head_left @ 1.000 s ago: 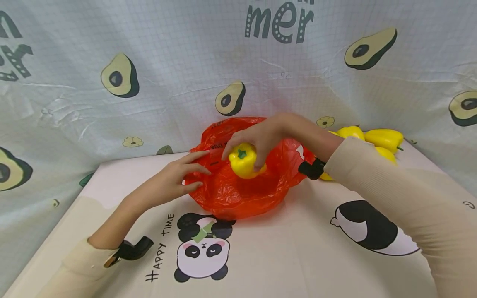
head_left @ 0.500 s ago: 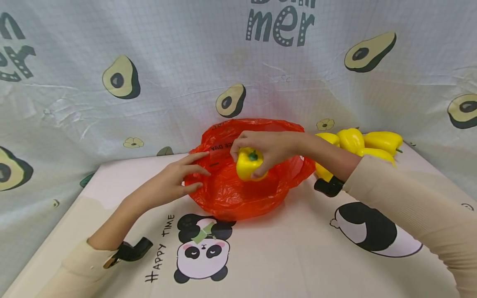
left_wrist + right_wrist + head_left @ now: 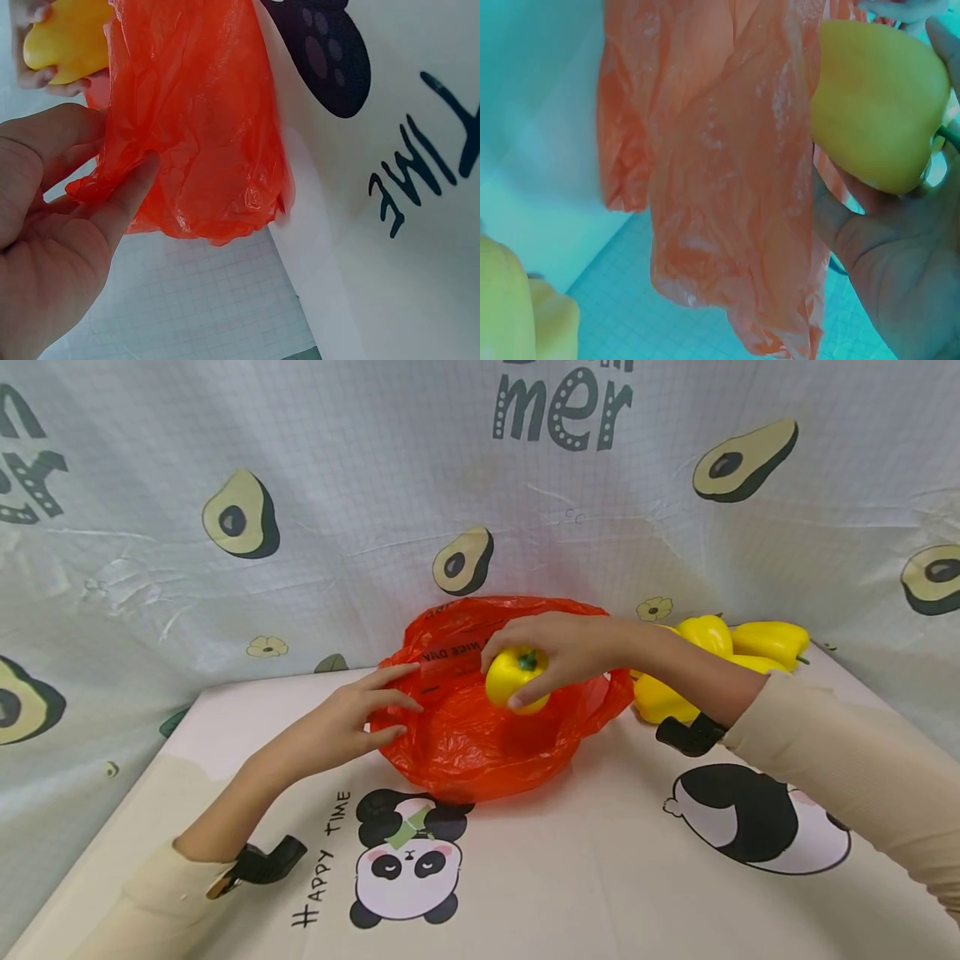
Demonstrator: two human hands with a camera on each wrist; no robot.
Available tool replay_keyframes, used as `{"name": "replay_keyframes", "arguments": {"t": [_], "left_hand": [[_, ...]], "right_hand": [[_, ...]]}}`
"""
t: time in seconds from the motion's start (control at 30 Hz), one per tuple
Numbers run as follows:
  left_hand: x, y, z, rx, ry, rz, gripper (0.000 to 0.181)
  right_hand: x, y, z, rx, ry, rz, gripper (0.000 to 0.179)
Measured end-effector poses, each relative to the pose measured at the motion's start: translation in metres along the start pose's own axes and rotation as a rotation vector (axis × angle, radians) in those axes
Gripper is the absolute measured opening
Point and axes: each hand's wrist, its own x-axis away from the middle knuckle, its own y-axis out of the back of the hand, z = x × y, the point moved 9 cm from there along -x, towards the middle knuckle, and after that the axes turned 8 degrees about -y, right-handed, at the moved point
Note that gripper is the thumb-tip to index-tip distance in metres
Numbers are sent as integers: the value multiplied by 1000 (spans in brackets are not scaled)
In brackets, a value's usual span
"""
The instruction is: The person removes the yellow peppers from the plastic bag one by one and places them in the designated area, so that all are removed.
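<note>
My right hand (image 3: 562,647) grips a yellow bell pepper (image 3: 510,678) by its sides over the mouth of a red plastic bag (image 3: 457,752), green stem showing toward the thumb. The bag stands open on the table, with printed letters on its inner back wall. At the bag's left rim, my left hand (image 3: 348,722) pinches the thin plastic between thumb and fingers, as the left wrist view shows with the bag's edge (image 3: 112,161) caught there. The pepper (image 3: 881,101) appears beside the bag wall (image 3: 727,165) in the right wrist view.
Several more yellow bell peppers (image 3: 705,637) lie in a group at the back right, partly behind my right forearm. The table (image 3: 555,877) has a cover printed with pandas and lettering. A hanging sheet (image 3: 337,468) with avocado prints closes off the back.
My right hand has shifted right with the pepper, still over the bag, and turned so its fingers sit lower around it. The left hand and the bag have stayed in place.
</note>
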Motion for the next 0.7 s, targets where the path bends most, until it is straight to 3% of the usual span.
{"name": "replay_keyframes", "arguments": {"t": [0.27, 0.53, 0.7], "left_hand": [[-1, 1, -1, -5, 5, 7, 28], [1, 0, -2, -18, -7, -3, 29], [1, 0, -1, -13, 0, -2, 29]], "right_hand": [[12, 10, -4, -10, -52, -102, 39], [25, 6, -7, -7, -81, -99, 41], [34, 7, -11, 8, -80, -147, 39]]}}
